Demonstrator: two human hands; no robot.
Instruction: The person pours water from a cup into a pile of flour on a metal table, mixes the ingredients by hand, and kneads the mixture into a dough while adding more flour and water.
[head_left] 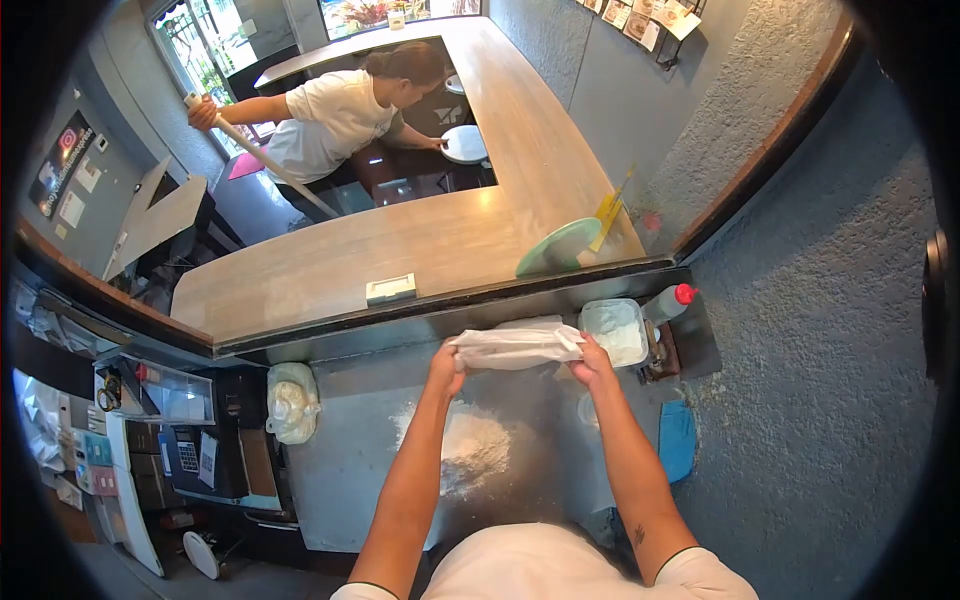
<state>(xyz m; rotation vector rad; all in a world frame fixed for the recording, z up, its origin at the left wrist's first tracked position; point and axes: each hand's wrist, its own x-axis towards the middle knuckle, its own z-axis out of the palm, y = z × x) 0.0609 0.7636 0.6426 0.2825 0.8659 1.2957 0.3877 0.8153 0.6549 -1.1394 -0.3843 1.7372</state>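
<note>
My left hand [446, 370] and my right hand [592, 362] are both closed on opposite ends of a thin, crumpled white plastic bag [515, 346]. It is stretched between them above the far side of a metal worktop [350, 490]. Nearer to me, a loose heap of pale flour [475, 448] lies spread on the metal, between my forearms. Just beyond my right hand stands a clear tub [615, 333] with white powder in it. A clear round container [588, 408] is partly hidden by my right forearm.
A tied bag of pale contents [292, 402] sits at the worktop's left. To the right are a red-capped bottle [670, 302] and a blue cloth [677, 440]. Behind a glass partition, another person [340, 115] holds a pole by a wooden counter [430, 230].
</note>
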